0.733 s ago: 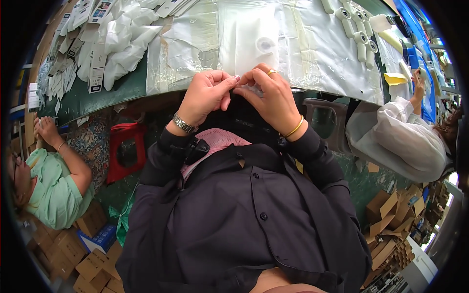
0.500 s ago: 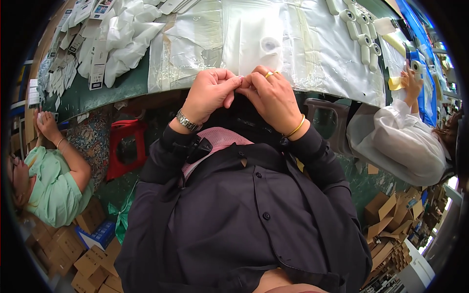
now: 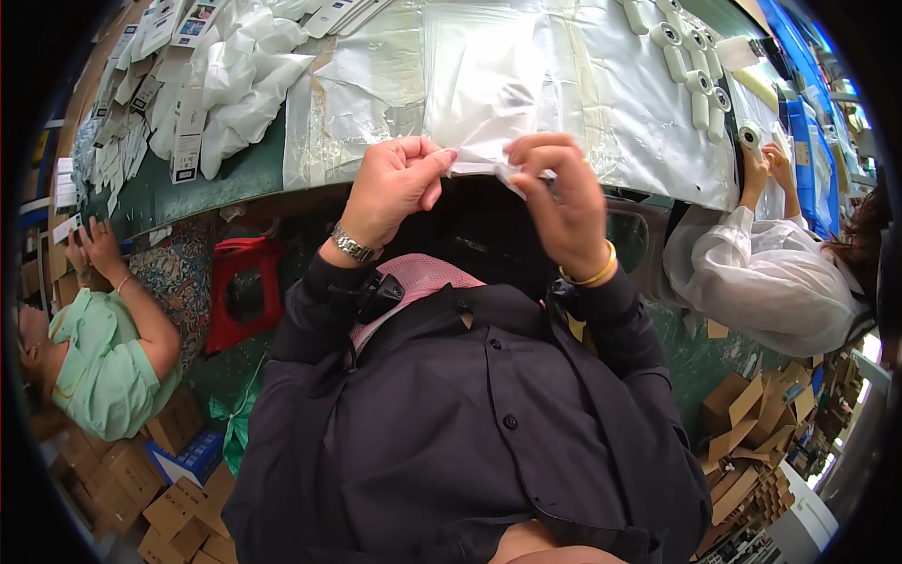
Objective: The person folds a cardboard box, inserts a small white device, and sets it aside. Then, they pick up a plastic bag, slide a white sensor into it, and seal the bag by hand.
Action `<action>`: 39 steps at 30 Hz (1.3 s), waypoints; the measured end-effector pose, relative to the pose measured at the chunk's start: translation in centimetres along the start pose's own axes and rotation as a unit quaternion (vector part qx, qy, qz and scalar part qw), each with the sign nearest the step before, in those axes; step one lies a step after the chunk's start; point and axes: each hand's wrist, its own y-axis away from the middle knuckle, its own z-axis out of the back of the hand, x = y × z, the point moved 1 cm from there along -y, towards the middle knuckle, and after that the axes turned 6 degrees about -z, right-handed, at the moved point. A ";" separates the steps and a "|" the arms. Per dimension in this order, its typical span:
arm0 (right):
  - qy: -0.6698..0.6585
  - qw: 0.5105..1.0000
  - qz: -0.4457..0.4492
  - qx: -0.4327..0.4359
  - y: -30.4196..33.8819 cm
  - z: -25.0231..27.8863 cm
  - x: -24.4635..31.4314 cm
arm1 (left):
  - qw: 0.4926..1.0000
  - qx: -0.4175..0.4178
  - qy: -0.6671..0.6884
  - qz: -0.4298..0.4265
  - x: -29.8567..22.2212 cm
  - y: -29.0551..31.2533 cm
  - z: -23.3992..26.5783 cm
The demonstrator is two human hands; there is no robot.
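Your left hand point(image 3: 393, 186) pinches the near left edge of a clear plastic bag point(image 3: 481, 80) between thumb and forefinger, fingers curled tight. Your right hand point(image 3: 564, 202) grips the same edge a little to the right, thumb and fingers closed on a small fold of the film. The bag hangs between both hands over the near edge of the green table point(image 3: 225, 174); its upper part lies flat on the clear sheeting spread there, and something pale shows through it, too blurred to tell.

Left of the bag lies a heap of white bags point(image 3: 246, 80), and beyond it a spread of printed cards point(image 3: 127, 113). At the far right of the table stands a row of white rollers point(image 3: 693, 66). A person in a white coat point(image 3: 766, 282) works at your right, another in a green shirt point(image 3: 103, 362) at your left. Cardboard boxes point(image 3: 174, 508) lie on the floor.
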 end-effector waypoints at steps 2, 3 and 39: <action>-0.088 0.995 -0.018 -0.044 0.3 1.3 0.5 | 1.000 0.007 -0.012 0.026 -0.5 0.2 0.5; -0.196 0.974 -0.083 -0.079 0.6 2.7 0.7 | 0.999 0.010 -0.017 0.039 -0.8 0.3 0.8; 0.171 0.960 -0.180 -0.131 -2.6 1.5 -4.8 | 0.818 -0.164 -0.423 -0.354 -0.6 -5.6 -2.0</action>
